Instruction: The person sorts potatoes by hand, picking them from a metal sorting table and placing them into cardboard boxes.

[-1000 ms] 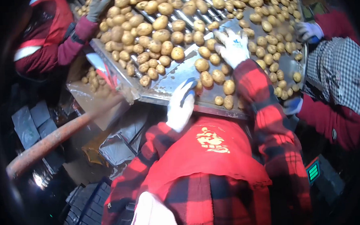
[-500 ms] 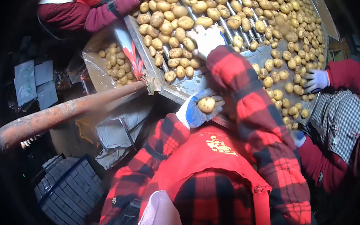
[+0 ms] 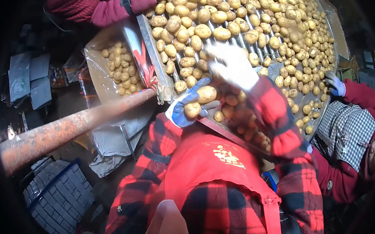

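My left hand [image 3: 181, 109], in a blue and white glove, is curled around two potatoes: a smaller round potato [image 3: 192, 110] in the palm and a longer potato [image 3: 206, 94] by the fingers. My right hand [image 3: 232, 68], in a white glove, hovers over the near edge of the roller table [image 3: 169, 81]; motion smears its fingers. Many loose potatoes [image 3: 203, 31] lie across the metal rollers beyond both hands. Beneath my right forearm, more potatoes [image 3: 248, 127] sit in a bin against my red apron [image 3: 223, 165].
A rusty pipe [image 3: 79, 121] juts out at left, below a plastic-lined box [image 3: 94, 64] of potatoes. One co-worker's sleeve [image 3: 112, 13] reaches in at upper left. At right, another person's gloved hand [image 3: 335, 83] rests by the table edge. Grey stacked blocks [image 3: 61, 202] stand lower left.
My right hand has drawn back from the rollers toward me and is blurred. My left hand has moved left and holds two potatoes instead of one. The bin below has come into view.
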Available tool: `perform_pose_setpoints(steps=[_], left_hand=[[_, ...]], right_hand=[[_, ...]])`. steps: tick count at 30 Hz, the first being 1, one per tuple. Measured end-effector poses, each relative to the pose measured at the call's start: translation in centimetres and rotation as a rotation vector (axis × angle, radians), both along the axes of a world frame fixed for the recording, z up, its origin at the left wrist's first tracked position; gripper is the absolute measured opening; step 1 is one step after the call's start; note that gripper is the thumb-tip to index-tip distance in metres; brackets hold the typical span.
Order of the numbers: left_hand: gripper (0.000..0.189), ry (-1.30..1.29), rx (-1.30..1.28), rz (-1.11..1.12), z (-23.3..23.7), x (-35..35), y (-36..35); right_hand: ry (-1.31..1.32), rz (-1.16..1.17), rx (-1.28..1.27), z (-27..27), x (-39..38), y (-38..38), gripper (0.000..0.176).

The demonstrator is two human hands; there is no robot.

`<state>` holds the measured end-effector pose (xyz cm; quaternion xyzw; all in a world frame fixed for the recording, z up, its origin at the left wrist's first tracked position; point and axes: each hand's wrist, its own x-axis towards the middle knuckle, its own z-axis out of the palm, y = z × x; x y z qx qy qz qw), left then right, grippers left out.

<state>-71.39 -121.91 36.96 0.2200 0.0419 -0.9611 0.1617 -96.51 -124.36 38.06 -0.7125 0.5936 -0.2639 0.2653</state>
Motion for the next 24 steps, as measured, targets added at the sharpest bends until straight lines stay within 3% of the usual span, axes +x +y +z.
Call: perform_pose_setpoints(steps=[2, 4, 7, 10, 12, 13, 14, 16, 17, 18, 19, 20, 21, 22, 24], left_hand=[[0.069, 0.063, 0.011, 0.027, -0.2, -0.3, -0.5], [0.068, 0.075, 0.071, 0.069, -1.2, -0.2, -0.8], [0.066, 0.256, 0.228, 0.192, -2.0, -0.4, -0.4], [0.065, 0.315, 0.329, 0.353, -2.2, -1.1, -0.1], [0.063, 0.174, 0.053, 0.446, -2.0, -1.6, -0.1], [0.069, 0.256, 0.05, 0.461, -2.7, -1.8, -0.7], [0.066, 0.141, 0.063, 0.451, -3.9, -1.7, -1.0], [0.065, 0.064, 0.103, 0.45, -3.1, -1.6, -0.8], [0.059, 0.221, 0.204, 0.452, -2.0, -2.3, -1.1], [0.059, 0.215, 0.204, 0.457, -2.0, -2.5, -0.8], [0.059, 0.168, 0.182, 0.449, -2.1, -2.6, -0.5], [0.06, 0.12, 0.16, 0.439, -2.1, -2.7, -0.4], [0.061, 0.072, 0.136, 0.425, -2.0, -2.7, -0.3], [0.061, 0.029, 0.113, 0.412, -2.1, -2.7, -0.3], [0.062, -0.058, 0.078, 0.388, -2.0, -2.6, 0.1]], right_hand=[[0.529, -0.064, -0.165, -0.6, 1.4, -5.7, 0.038], [0.532, -0.157, -0.102, -5.0, 2.9, -9.7, 0.051], [0.602, -0.004, 0.042, -2.8, 2.2, -11.3, 0.049], [0.167, -0.232, -0.011, -1.8, 1.8, -7.2, 0.049], [-0.194, -0.131, 0.249, 1.0, 2.0, -3.1, 0.05], [-0.26, 0.031, 0.281, 1.1, 1.6, -1.4, 0.049], [-0.33, 0.187, 0.318, 0.7, 1.4, -0.2, 0.049], [-0.085, 0.091, -0.095, -0.8, 0.1, -2.9, 0.048], [0.152, -0.021, 0.024, 1.9, -0.6, -5.8, 0.046], [0.379, -0.166, -0.15, 2.1, -0.9, -8.2, 0.041], [0.446, -0.227, 0.046, 0.2, -1.9, -10.6, 0.04], [0.783, -0.218, 0.085, -1.1, -2.0, -12.8, 0.037], [0.791, -0.185, 0.279, -1.7, -2.4, -15.2, 0.035], [0.737, -0.243, 0.127, -6.0, -3.8, -16.8, 0.032], [0.291, 0.025, 0.403, -0.3, -5.5, -15.9, 0.03]])
